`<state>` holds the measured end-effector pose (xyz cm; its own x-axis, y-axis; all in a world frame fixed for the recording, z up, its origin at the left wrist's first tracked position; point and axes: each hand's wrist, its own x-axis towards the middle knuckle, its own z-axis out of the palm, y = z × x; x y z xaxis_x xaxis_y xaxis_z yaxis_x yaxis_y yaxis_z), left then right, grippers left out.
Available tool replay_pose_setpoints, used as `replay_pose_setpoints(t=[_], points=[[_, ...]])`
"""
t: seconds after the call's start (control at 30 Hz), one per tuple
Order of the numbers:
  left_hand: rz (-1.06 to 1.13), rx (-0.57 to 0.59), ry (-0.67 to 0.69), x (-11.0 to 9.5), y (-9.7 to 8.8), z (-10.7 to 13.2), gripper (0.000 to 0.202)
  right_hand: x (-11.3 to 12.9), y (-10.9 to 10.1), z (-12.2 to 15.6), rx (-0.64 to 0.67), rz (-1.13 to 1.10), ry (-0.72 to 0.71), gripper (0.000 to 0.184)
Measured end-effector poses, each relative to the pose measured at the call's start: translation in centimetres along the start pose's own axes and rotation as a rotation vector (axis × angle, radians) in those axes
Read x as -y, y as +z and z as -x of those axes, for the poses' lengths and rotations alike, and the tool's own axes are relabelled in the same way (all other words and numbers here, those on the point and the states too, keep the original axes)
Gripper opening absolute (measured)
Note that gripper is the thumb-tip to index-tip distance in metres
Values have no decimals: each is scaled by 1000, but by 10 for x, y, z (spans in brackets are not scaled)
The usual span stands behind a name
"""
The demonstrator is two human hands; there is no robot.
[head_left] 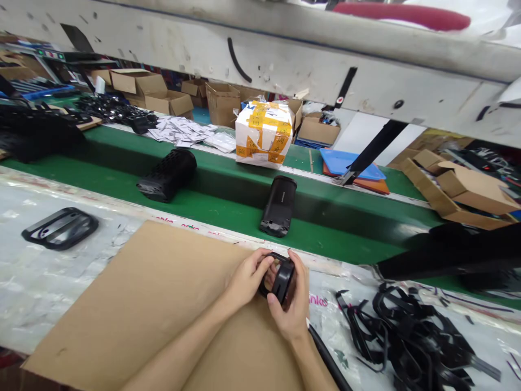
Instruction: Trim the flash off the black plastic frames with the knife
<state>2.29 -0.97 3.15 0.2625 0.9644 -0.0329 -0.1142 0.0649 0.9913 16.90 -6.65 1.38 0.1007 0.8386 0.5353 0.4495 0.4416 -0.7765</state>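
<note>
Above the right end of a cardboard sheet [163, 293], both my hands grip a black plastic frame [281, 279] with an open middle. My left hand [248, 277] has its thumb and fingers closed on the frame's left side. Around the right side wraps my right hand [296, 304], thumb at the lower edge and fingers at the top. Some of my fingers are hidden behind the part. A similar black frame [61, 228] lies on the table at the left.
On the green conveyor belt [220, 201] lie two black housings, one perforated [167, 175], one smooth [279, 206]. A tangle of black plastic parts [415, 336] covers the table at right. A taped white box [264, 133] stands beyond. A beam [285, 60] crosses overhead.
</note>
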Motion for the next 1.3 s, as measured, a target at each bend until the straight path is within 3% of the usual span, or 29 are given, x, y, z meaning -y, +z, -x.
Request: replay_pose_setpoints(t=[0.1, 0.3, 0.5, 0.83, 0.93, 1.3], points=[[140, 52, -45, -2, 0, -1, 43, 0, -1, 0, 2, -67, 32, 80], [618, 242, -343, -10, -3, -3, 58, 10, -4, -4, 34, -229, 80, 79], [704, 224, -414, -12, -7, -4, 55, 14, -3, -7, 52, -167, 80, 82], [854, 333, -630, -10, -13, -7, 43, 13, -4, -7, 73, -233, 64, 82], [848, 333, -647, -9, -16, -8, 39, 13, -4, -7, 76, -252, 66, 81], [676, 287, -456, -13, -11, -5, 51, 6, 0, 0, 74, -363, 204, 87]])
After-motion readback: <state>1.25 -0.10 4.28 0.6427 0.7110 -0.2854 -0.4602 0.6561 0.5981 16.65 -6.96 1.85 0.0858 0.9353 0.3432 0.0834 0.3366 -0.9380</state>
